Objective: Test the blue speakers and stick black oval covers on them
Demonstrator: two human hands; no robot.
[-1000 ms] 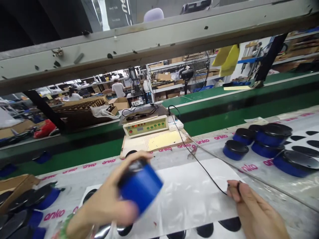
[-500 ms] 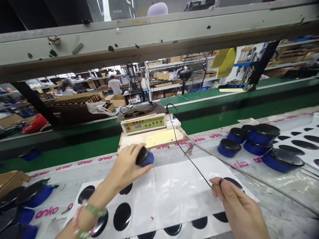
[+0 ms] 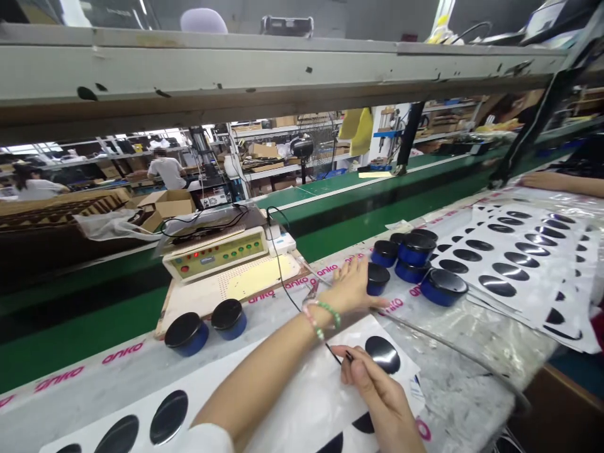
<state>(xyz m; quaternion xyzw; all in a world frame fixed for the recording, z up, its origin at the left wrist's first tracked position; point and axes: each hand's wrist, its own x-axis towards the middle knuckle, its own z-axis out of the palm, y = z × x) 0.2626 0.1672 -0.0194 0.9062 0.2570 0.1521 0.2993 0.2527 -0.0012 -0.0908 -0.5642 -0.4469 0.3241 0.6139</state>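
- Head view: the left hand [image 3: 348, 288] stretches right, its fingers [image 3: 361, 274] spread beside a black-topped blue tin [image 3: 378, 280] on the bench [image 3: 495, 355]; whether they touch, I cannot tell.
- The right hand [image 3: 380, 393], near, pinches the end of a black cord [image 3: 282, 280] above a white sheet [image 3: 287, 412].
- Two more blue tins [image 3: 187, 335] stand left, before the control box [image 3: 216, 257].
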